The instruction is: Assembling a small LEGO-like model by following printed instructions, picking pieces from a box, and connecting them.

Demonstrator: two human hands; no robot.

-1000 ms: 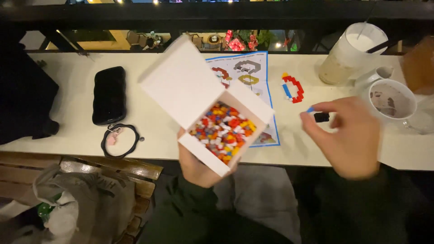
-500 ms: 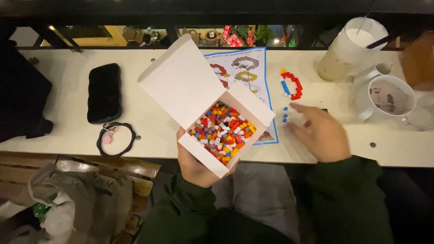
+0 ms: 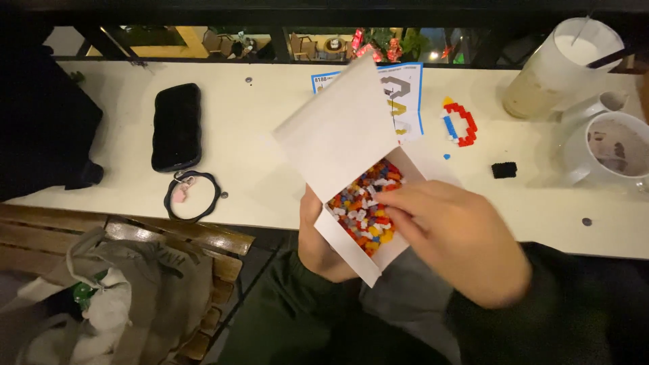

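small white cardboard box (image 3: 351,162), lid flipped open and tilted back, sat in the left hand (image 3: 323,247), which cupped it from below over the near edge of the bench (image 3: 263,135). box was full of tiny mixed bricks (image 3: 362,206): red, orange, yellow, white, blue. right hand (image 3: 453,233) was over the box, fingers (image 3: 399,203) dipped into the bricks; whether they pinched one couldn't be told.
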